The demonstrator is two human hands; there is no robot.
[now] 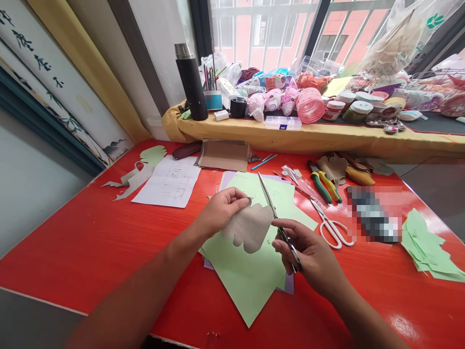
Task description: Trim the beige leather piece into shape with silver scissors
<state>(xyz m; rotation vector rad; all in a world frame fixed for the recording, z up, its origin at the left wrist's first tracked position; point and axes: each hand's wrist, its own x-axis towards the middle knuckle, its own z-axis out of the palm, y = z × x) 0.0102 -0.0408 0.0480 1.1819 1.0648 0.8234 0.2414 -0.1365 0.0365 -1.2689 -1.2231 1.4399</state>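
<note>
Between its thumb and fingers, my left hand (227, 208) pinches the upper left edge of a grey-beige leather piece (250, 228) with a scalloped outline. My right hand (308, 254) grips a pair of metal scissors (269, 194), its fingers at the handles. The blades point up and away, close beside the leather's right edge; whether they touch it I cannot tell. Below both hands lie light green paper sheets (249, 286), with purple sheets (289, 285) showing from underneath.
White-handled scissors (336, 232), green-yellow pliers (323, 184) and a blurred-out dark object (376, 213) lie to the right, with green paper scraps (426, 247) beyond. A drawn-on white sheet (169, 182) and leather offcuts (134, 182) lie left. On the back ledge stands a black flask (192, 85).
</note>
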